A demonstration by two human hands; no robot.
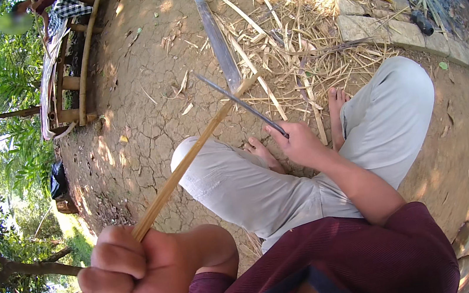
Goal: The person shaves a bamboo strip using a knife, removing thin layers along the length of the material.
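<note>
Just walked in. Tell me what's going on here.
A person sits cross-legged on cracked dirt ground. The left hand grips one end of a thin bamboo strip, held up at a slant. The right hand holds a long dark knife, its blade crossing the strip near the far end. Bamboo shavings and a thick split bamboo pole lie beyond the bare feet.

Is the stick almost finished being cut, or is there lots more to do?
Some looks done: pale shavings and split strips litter the cracked dirt ground. Right now the left hand grips a bamboo stick, and the right hand lays a long knife blade across its far tip. The rest of the stick looks smooth already, so I'd guess mostly the tip is left, but I can't be sure.
</note>
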